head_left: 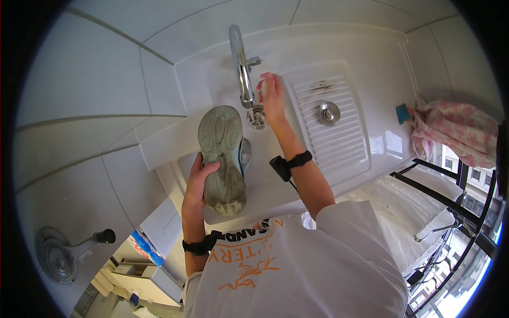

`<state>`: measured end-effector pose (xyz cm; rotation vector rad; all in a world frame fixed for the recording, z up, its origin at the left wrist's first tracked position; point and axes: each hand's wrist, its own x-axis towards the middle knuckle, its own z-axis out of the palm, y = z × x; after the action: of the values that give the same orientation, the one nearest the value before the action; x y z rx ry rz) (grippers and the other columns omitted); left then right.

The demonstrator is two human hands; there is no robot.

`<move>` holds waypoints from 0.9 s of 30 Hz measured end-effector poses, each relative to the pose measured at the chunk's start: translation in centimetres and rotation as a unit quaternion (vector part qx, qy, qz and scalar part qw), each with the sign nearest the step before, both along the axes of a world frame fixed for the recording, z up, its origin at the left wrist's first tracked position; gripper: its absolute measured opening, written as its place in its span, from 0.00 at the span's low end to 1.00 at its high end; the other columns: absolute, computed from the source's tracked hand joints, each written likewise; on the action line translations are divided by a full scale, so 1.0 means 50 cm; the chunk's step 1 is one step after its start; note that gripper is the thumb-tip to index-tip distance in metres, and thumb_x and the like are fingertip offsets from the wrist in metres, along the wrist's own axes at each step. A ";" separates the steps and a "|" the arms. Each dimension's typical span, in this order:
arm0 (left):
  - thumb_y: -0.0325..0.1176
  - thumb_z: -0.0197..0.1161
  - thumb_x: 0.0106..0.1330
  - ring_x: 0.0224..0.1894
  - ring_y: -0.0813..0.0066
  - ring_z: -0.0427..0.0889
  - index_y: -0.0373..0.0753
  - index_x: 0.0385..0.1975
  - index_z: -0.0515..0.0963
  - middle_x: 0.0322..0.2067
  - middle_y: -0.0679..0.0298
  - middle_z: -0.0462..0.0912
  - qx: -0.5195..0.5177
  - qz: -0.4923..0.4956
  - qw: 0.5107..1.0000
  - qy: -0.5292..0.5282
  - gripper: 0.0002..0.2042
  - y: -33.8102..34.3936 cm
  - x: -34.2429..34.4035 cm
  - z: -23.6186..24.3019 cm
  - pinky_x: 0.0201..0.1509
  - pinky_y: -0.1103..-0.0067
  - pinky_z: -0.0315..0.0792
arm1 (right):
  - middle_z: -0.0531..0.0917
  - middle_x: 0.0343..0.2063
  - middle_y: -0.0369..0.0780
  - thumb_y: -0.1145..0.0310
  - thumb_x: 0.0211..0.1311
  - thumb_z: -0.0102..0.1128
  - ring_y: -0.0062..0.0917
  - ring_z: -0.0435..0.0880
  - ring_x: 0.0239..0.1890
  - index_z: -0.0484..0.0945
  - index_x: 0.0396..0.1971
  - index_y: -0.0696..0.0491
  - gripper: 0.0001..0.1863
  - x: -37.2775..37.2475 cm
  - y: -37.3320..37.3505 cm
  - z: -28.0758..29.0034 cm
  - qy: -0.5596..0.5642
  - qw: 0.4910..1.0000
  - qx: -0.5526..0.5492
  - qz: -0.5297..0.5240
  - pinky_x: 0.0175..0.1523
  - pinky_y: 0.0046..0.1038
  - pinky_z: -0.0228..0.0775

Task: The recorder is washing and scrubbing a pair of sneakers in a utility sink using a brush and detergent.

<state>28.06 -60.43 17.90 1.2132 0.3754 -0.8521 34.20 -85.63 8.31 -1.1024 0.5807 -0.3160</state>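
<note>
Grey-green and sole-up, the shoe [221, 153] is grasped by the left hand [199, 180] over the sink [270, 185], while the right hand's [271, 98] curled fingers, seemingly empty, hang beside the tap [241, 66]; apparently a rinsing step, calling for a steady hold beneath the outlet.

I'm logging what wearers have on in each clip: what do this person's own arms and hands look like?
The left hand and right hand wear no gloves. Each forearm has a black band near the wrist; the right band carries a black boxy piece with a thin dark cable. Pale, whitish sleeves leave the forearms bare.
</note>
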 end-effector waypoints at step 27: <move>0.29 0.62 0.59 0.53 0.63 0.77 0.33 0.62 0.63 0.53 0.55 0.76 -0.024 -0.025 0.999 -0.011 0.29 -0.025 -0.050 0.021 0.56 0.70 0.72 | 0.78 0.32 0.41 0.46 0.73 0.47 0.22 0.75 0.29 0.72 0.49 0.62 0.29 -0.389 -0.112 0.032 0.121 0.958 0.255 -0.054 0.34 0.25 0.70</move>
<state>25.54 -61.65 18.94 1.1911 0.3062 -0.8860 14.73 -91.21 9.92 -0.6124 0.8853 -0.1117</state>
